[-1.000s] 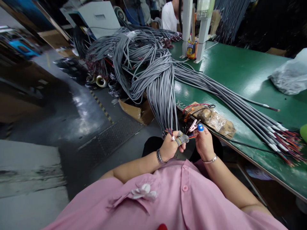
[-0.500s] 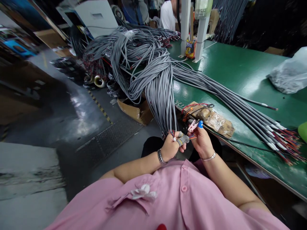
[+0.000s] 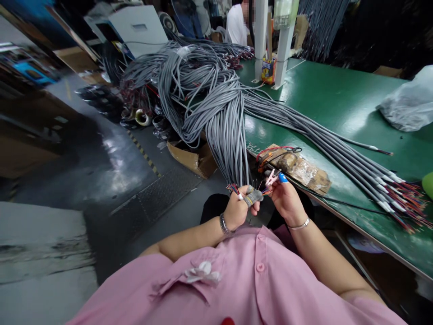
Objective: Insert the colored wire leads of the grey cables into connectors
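Observation:
My left hand (image 3: 238,210) is closed round the end of a grey cable, with a grey cover on the thumb. A white band (image 3: 240,197) shows at its fingers, and thin coloured wires (image 3: 266,192) stick out past the thumb towards my right hand. My right hand (image 3: 286,198), its thumb capped in blue, is closed at a small pink clip (image 3: 271,178), which seems pinched between thumb and fingertips. Part of its grip is hidden. Beyond my left hand hangs a thick bundle of grey cables (image 3: 228,140) from the table edge.
On the green table (image 3: 324,95) lie a row of stripped cable ends (image 3: 389,189), a taped wooden block (image 3: 304,171) and a plastic bag (image 3: 409,101). A cardboard box (image 3: 189,155) stands on the floor below. At the back is a person in white (image 3: 236,25).
My left hand has turned slightly, and coloured wires now fan out on its left side. The right thumb has dipped a little, and the pink clip has changed its angle.

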Available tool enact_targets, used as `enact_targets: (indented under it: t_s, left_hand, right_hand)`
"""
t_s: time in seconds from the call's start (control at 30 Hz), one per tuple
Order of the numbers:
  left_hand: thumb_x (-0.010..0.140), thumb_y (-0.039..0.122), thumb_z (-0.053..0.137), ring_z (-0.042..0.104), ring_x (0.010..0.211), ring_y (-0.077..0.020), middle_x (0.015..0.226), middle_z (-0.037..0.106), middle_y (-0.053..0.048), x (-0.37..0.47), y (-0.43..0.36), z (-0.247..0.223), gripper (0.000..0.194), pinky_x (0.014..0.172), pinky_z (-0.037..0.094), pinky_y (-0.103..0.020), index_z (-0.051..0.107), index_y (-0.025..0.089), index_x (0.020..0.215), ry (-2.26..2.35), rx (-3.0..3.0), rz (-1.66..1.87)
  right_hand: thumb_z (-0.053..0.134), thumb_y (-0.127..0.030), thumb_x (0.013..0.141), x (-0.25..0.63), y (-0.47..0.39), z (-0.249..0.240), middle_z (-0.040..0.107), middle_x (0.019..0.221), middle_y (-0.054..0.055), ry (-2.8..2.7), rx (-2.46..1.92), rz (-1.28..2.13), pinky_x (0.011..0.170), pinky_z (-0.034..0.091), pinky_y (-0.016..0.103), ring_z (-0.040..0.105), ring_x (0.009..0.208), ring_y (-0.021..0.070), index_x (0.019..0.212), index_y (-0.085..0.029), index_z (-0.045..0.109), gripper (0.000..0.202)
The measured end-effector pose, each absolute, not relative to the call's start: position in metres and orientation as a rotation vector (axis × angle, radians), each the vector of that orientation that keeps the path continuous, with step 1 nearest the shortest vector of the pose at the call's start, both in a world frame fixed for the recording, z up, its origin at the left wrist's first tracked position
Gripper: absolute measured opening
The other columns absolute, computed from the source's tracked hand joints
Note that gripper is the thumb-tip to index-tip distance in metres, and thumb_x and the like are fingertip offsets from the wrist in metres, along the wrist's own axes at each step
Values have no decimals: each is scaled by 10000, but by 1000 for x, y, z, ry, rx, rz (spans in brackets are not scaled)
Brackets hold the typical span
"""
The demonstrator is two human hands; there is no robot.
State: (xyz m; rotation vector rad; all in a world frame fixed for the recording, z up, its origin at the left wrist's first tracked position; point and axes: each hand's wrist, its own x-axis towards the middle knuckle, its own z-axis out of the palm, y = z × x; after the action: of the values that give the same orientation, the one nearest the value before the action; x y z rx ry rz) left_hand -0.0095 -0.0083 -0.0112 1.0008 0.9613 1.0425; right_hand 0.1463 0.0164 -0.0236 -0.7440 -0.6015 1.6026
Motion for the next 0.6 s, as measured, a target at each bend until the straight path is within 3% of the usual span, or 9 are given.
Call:
enact_targets:
  t_s: [0.17,0.33,0.6]
  left_hand:
    - [773,421,691,489,381,-76,513,587,19,-9,-7,-16,320,373,388,-189,555,155,658,963,1009,1068]
    - [811,427,656,534,420,-92,542,604,7,-13,-9,-23,316,414,433,-204,572,150,685,994,1112,1032]
    - [748,383,719,563,449,-106,535,623,-22,-21,1,-11,303,470,469,-219,583,134,643,874,1239,676]
  right_hand:
    - [638,-628,777,150,4,-23,607,742,19,-740,-752,1749,584,461,263,520,616,126,877,-199,675,442]
    - [772,-384,741,147,-12,-23,587,707,-17,-949,-937,1598,578,419,240,473,596,101,845,-201,674,232]
    - [751,-394,758,148,-12,-17,630,659,-5,-1141,-980,1502,594,432,279,525,586,131,759,-199,659,216]
